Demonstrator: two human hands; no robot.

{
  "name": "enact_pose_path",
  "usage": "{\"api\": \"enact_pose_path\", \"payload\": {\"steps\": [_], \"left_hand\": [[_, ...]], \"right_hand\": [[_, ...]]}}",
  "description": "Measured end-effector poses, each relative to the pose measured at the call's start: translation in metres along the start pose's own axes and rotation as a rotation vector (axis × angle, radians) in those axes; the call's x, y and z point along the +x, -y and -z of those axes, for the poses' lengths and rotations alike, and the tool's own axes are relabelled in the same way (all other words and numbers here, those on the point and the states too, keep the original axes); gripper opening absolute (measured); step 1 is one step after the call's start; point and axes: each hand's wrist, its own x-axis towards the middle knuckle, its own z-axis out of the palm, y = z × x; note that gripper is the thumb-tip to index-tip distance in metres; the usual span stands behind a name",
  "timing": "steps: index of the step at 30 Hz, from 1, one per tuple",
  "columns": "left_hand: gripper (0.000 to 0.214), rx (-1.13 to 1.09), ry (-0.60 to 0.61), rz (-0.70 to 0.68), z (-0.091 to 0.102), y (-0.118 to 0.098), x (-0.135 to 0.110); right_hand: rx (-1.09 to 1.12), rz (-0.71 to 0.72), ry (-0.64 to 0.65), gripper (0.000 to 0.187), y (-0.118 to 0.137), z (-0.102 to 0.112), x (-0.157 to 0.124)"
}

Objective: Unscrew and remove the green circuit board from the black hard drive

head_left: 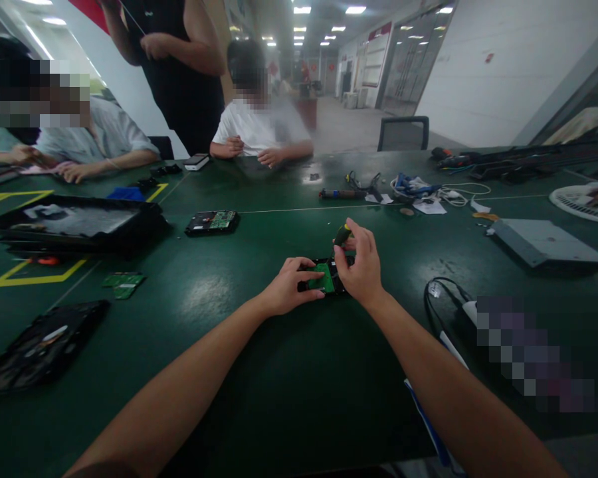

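A black hard drive (323, 277) with a green circuit board on its face lies on the green table in front of me. My left hand (292, 284) grips its left side, thumb along the near edge and fingers over the far edge and board. In my right hand (361, 262) is a screwdriver (341, 234) with a dark green and yellow handle, tilted over the drive's right part. My fingers hide the screwdriver's tip and some of the drive.
Another hard drive (212, 222) lies farther left, near loose green circuit boards (124, 284). Black casings (74, 226) stand at the left. A grey metal box (548, 242), cables (458, 192) and a blurred-out object (533, 358) occupy the right. Several people are across the table.
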Motion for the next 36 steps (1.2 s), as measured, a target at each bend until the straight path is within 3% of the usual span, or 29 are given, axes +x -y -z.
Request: {"api": "enact_pose_path", "payload": {"steps": [20, 36], "left_hand": [[0.050, 0.001, -0.008, 0.009, -0.0027, 0.0035, 0.0001], [0.049, -0.004, 0.007, 0.007, -0.0008, 0.0012, 0.0009]], "right_hand": [[-0.012, -0.015, 0.014, 0.075, -0.0003, -0.0007, -0.0007], [-0.024, -0.042, -0.019, 0.070, -0.0008, -0.0004, -0.0013]]}}
